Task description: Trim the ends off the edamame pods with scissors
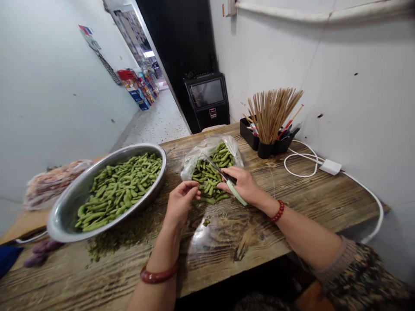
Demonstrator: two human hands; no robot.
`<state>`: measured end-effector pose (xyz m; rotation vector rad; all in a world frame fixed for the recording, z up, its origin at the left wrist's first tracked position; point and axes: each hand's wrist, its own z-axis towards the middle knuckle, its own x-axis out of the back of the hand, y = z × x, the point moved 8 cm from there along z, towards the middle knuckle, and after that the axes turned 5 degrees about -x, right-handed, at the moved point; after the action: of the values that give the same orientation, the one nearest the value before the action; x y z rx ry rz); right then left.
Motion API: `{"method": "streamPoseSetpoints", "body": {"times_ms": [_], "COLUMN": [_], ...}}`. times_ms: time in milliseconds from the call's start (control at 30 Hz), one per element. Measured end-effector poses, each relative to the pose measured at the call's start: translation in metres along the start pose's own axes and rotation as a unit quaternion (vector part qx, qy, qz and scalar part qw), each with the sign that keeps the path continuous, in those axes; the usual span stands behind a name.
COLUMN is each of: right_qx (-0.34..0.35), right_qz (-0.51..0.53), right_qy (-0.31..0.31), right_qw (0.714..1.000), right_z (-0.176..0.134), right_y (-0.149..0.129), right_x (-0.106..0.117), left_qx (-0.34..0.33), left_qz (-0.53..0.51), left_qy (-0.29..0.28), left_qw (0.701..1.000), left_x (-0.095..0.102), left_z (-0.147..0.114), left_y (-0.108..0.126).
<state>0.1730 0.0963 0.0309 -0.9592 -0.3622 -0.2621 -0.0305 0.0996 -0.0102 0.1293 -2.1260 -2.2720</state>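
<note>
My right hand (240, 183) grips a pair of scissors (231, 181) with a pale green handle. Their blades point up and left over a pile of green edamame pods (207, 175), which spills from a clear plastic bag (191, 160). At the left edge of that pile is my left hand (182, 203), its thumb and fingers pinched together; whatever is between them, if anything, is too small to make out. To the left stands a large metal basin (58, 228) with many more pods (125, 185) in it. A few green trimmings (206, 222) lie in front of my hands.
Cut green bits (119, 239) are scattered below the basin. Behind it sits a bag of pinkish items (53, 181). A black holder (249, 134) with wooden skewers (272, 114) stands back right, beside a white cable and adapter (330, 167). The wooden table (311, 203) meets a white wall.
</note>
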Motion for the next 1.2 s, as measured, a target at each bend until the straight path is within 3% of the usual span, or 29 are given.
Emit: {"method": "streamPoseSetpoints", "body": {"times_ms": [200, 400, 600, 733, 800, 967, 1133, 1200], "right_qx": [-0.006, -0.034, -0.071, -0.100, -0.101, -0.117, -0.126, -0.116], "right_qz": [0.002, 0.040, 0.095, 0.122, 0.121, 0.101, 0.137, 0.132], "right_qy": [-0.013, -0.067, -0.122, -0.121, -0.109, -0.077, -0.089, -0.085], "right_qw": [1.000, 0.996, 0.985, 0.980, 0.981, 0.985, 0.978, 0.981], "right_z": [-0.002, -0.007, -0.013, -0.015, -0.015, -0.012, -0.012, -0.012], "right_y": [-0.002, -0.008, -0.012, -0.011, -0.012, -0.010, -0.010, -0.011], "right_x": [-0.003, -0.017, -0.030, -0.034, -0.032, -0.023, -0.025, -0.026], "left_qx": [0.057, 0.053, 0.070, 0.075, 0.068, 0.044, 0.058, 0.047], "left_qz": [-0.187, -0.268, -0.264, -0.249, -0.245, -0.189, -0.094, -0.089], "left_qy": [0.005, -0.065, -0.129, -0.145, -0.133, -0.040, -0.122, -0.126], "left_qw": [0.981, 0.960, 0.953, 0.955, 0.958, 0.980, 0.986, 0.987], "left_x": [0.005, -0.017, -0.039, -0.043, -0.041, -0.023, -0.042, -0.046], "left_z": [-0.003, -0.013, -0.024, -0.027, -0.024, -0.015, -0.023, -0.025], "left_y": [0.000, 0.011, 0.011, 0.009, 0.008, 0.002, -0.002, -0.001]}}
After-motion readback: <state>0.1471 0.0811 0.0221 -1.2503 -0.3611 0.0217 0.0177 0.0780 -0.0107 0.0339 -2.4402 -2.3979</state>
